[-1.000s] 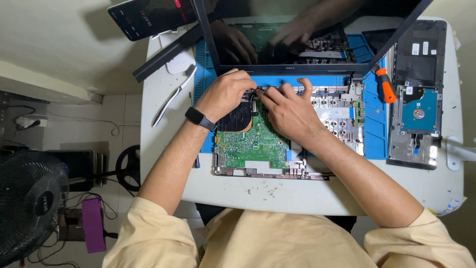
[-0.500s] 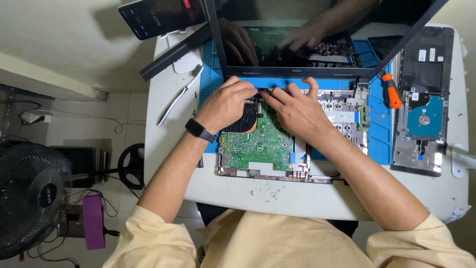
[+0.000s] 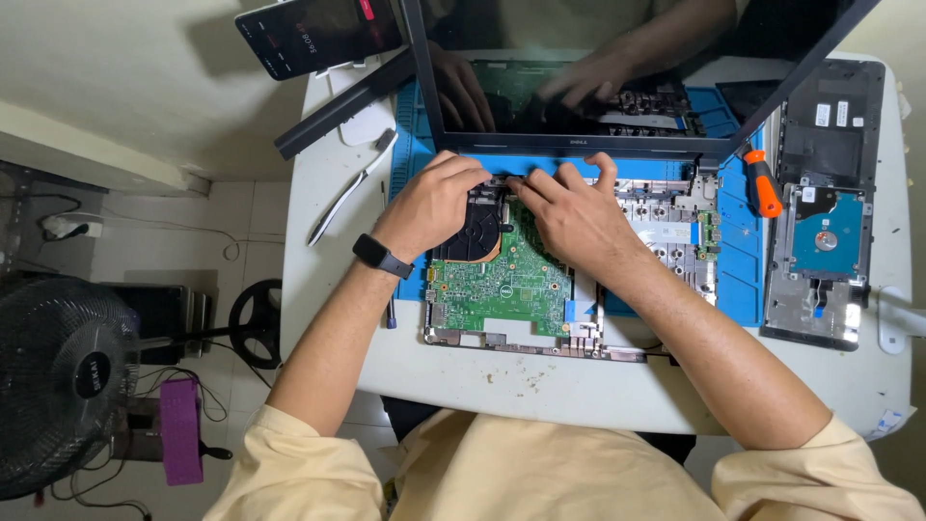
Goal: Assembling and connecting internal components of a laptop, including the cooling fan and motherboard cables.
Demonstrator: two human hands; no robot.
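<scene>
An open laptop base with a green circuit board (image 3: 502,285) lies on a blue mat (image 3: 743,280) on the white worktop (image 3: 579,386). Both hands are on the top edge of the board, close together. The left hand (image 3: 434,203) rests on a round black fan (image 3: 473,232), with its fingers curled at a small dark part near the hinge. The right hand (image 3: 574,212) sits just beside it, and its fingertips pinch at the same small part. I cannot tell if the hands hold it tight. A black watch (image 3: 382,257) is on the left wrist. The dark laptop screen (image 3: 598,77) stands up behind the hands. An orange screwdriver (image 3: 764,183) lies on the mat to the right, next to a grey cover with a blue disk drive (image 3: 825,236). White tweezers (image 3: 347,188) lie on the left.
</scene>
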